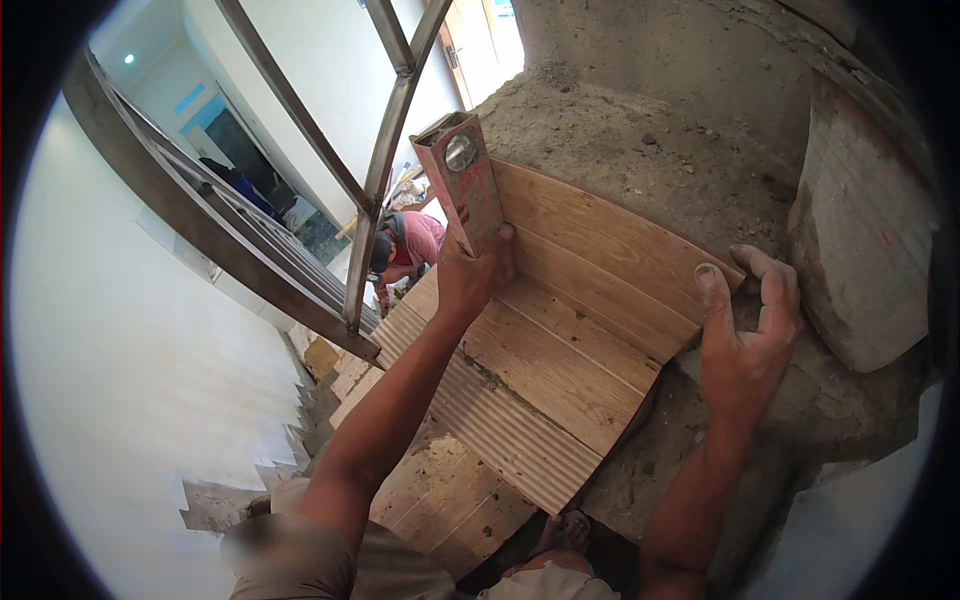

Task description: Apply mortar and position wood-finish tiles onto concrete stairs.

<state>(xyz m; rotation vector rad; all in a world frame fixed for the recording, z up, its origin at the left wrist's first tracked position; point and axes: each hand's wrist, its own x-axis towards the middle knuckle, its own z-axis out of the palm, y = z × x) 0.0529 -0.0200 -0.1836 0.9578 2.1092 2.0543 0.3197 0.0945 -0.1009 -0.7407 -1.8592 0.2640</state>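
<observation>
Watching from afar, I see the left hand [474, 282] with its fingers gripping the lower end of the red bar [458, 190], beside the tile's left end. The tile [600, 235] stands at the back of the tread [560, 365], before the rough bank [625, 140]. Around its upper right corner the right hand [748, 345] curls; whether those fingers press, I cannot tell. I judge the bar stiff and fairly light, best held by its sides; the tile heavier, rigid, brittle at corners, dusty enough to slip, so I favour broad edge holds.
</observation>
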